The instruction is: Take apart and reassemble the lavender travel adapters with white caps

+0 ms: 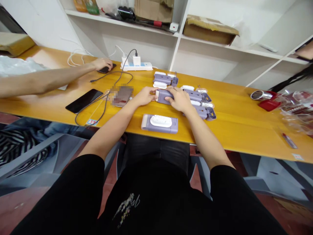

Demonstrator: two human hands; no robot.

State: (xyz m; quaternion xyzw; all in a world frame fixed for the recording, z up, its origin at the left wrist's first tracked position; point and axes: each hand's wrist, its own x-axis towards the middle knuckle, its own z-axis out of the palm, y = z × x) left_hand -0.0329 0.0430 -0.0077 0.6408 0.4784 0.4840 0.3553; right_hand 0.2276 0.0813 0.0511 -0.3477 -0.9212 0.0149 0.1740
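Both my hands are on a long purple plastic case [163,96] with a pale end piece. My left hand [148,95] pinches its left end, while my right hand [180,99] wraps over the right part and hides it. Nearer to me lies a similar purple case [159,128], with a white oval brush [161,121] on top, bristles up. Beyond my hands are a purple part [162,79] and a white oval piece [159,85]. Several more purple parts [194,95] and white pieces are grouped just right of my right hand, partly covered by it.
On the left, a co-worker's hand [104,63] rests on a dark phone. A black phone [84,100], a grey cable [120,76] and a power strip [143,67] are on the table [234,120]. A red item [269,101] and clear plastic packaging [298,107] lie right.
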